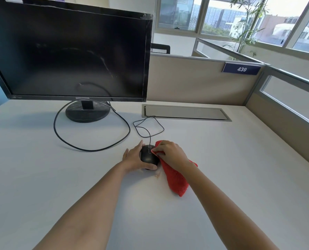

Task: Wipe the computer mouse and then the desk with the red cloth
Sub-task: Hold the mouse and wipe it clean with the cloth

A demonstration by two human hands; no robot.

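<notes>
A black computer mouse (148,156) rests on the white desk (231,168), its thin cable looping away toward the back. My left hand (134,157) cups the mouse from the left, thumb along its near edge. My right hand (170,154) grips the red cloth (176,177) and presses a corner of it against the mouse's right top side. The rest of the cloth trails over the desk toward me, under my right wrist.
A black monitor (69,49) on a round stand (87,112) fills the back left, with a thick cable loop (63,139) lying on the desk. A grey cable hatch (186,113) sits behind the mouse. Beige partitions (200,82) bound the back and right.
</notes>
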